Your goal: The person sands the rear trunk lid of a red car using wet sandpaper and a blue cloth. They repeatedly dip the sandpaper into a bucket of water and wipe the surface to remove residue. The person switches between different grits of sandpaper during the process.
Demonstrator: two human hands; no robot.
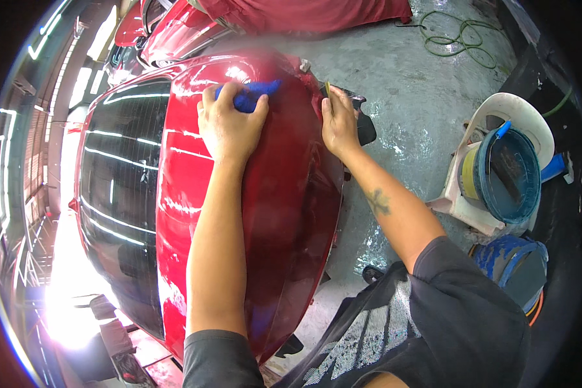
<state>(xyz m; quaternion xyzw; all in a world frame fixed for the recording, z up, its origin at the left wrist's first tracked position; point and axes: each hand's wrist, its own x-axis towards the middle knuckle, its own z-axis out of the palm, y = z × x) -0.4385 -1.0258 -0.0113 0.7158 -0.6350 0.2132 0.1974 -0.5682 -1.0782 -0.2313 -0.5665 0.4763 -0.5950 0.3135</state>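
Observation:
A red car (265,174) with a wet, shiny rear lid and a dark rear window (119,194) lies before me. My left hand (231,126) rests on the lid, its fingers closed round a crumpled blue cloth (255,96) that touches the red paint. At the car's far rear corner, my right hand (340,123) is held edge-on with its fingers together. A thin flat piece with a yellowish edge (328,88) shows by its fingertips; its kind is unclear. Dull, whitish patches mark the paint near the window.
To the right, a white plastic chair (456,187) holds a blue-green bucket (538,174) with a blue-handled tool (503,129) in it. Nearer stands a scuffed blue drum (501,255). A green hose (462,42) coils on the wet floor. Beyond are a red cover (317,14) and another red car (181,40).

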